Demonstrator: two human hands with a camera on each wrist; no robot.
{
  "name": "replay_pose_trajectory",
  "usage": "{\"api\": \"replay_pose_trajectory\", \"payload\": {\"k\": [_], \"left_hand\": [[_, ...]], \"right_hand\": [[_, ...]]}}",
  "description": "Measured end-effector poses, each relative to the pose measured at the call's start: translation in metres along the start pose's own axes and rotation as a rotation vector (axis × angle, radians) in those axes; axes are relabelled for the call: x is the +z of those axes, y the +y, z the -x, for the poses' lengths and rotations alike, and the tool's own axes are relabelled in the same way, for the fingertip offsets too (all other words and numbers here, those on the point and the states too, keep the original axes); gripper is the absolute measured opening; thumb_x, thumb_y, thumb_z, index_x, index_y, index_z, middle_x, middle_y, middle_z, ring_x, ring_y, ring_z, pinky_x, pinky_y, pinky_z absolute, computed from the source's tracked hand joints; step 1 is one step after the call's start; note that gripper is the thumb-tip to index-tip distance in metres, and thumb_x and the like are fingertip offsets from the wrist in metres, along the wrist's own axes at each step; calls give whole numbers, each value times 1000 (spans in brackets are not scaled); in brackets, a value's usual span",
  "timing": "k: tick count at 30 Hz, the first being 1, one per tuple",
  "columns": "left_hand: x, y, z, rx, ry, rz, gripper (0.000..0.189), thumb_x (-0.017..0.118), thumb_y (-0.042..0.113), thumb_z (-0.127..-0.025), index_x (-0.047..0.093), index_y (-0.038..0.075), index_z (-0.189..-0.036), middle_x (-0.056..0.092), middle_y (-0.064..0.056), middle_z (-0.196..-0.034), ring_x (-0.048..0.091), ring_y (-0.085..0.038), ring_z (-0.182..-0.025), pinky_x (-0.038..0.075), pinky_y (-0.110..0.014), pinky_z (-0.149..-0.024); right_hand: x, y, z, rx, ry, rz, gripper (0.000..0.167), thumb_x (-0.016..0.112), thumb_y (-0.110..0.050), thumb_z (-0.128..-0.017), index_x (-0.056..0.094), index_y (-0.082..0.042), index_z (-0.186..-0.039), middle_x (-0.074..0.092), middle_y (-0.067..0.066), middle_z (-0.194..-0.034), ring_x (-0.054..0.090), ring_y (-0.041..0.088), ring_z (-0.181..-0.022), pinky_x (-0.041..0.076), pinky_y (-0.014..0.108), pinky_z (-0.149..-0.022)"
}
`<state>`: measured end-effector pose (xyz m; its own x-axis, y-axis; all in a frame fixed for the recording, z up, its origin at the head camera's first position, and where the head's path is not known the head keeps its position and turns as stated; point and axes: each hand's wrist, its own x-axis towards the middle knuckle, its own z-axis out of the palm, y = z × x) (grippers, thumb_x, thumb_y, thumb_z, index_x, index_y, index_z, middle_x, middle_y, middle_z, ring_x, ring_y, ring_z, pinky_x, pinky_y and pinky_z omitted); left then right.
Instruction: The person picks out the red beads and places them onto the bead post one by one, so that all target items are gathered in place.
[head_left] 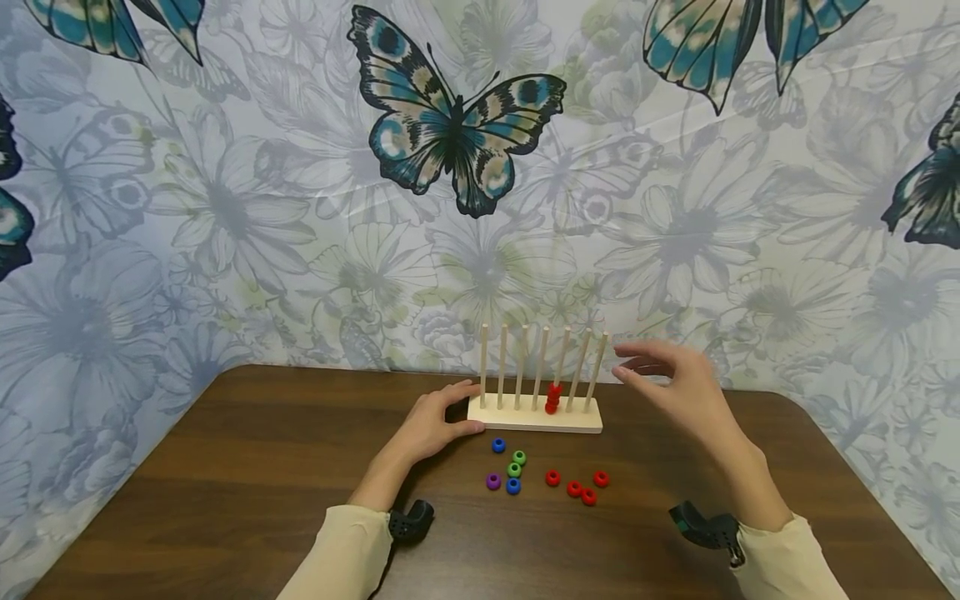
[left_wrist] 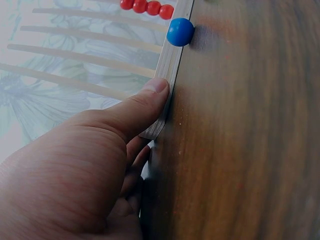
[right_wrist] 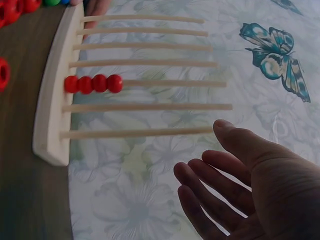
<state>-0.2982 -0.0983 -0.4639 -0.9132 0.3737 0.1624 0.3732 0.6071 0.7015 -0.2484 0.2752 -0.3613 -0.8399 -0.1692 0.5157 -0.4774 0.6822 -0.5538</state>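
Left hand (head_left: 431,429): pinching the left end of the wooden stand (head_left: 536,418), thumb on the near face, other fingers round the end. Grip confirmed in the left wrist view.

The stand lies on the brown table (head_left: 225,467) with its long axis running left to right across the person's front; its seven pegs rise upright. Loose on the table, on the person's side of the stand: one purple bead (head_left: 492,482); two blue beads (head_left: 498,445), one near the left thumb and one farther out; and two green beads (head_left: 519,457) close together between the blue ones. A stack of four red beads (head_left: 552,399) sits low on the fifth peg from the left. Four loose red beads (head_left: 552,478) lie right of the other colours, the middle two close together.

The rightmost peg (head_left: 596,371) carries no bead. Just beside its top is the right hand (head_left: 686,387), thumb and fingers well parted and loosely bent, nothing seen in its grasp. The finding that matters: from this hand the loose red beads lie leftward, lower and closer to the person. By my judgement it is the freer hand and the better placed for them; the left is occupied with the stand.
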Motion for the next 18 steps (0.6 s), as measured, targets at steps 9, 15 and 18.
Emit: {"api": "replay_pose_trajectory", "payload": {"k": [9,15,18], "left_hand": [[1,0,0,6,6,-10,60,83,31,-92,64,16,-148,51,-11,-161,45,-38,-150,32,-64,-123],[1,1,0,0,6,-1,60,83,31,-92,64,16,-147,51,-11,-161,46,-37,-150,37,-60,-122],[0,0,0,-10,0,8,61,84,31,-92,63,17,-148,50,-10,-162,44,-36,-151,37,-58,-122]], "right_hand": [[-15,23,29,18,-21,76,25,82,-26,-95,79,-24,-119,82,-5,-103,78,8,-91,58,21,-76],[-16,34,45,2,-74,79,26,84,-23,-92,79,-24,-118,82,-6,-101,77,7,-90,62,27,-77],[-10,38,50,-9,-131,32,27,85,-23,-92,79,-24,-118,82,-6,-103,77,6,-91,64,32,-81]]}}
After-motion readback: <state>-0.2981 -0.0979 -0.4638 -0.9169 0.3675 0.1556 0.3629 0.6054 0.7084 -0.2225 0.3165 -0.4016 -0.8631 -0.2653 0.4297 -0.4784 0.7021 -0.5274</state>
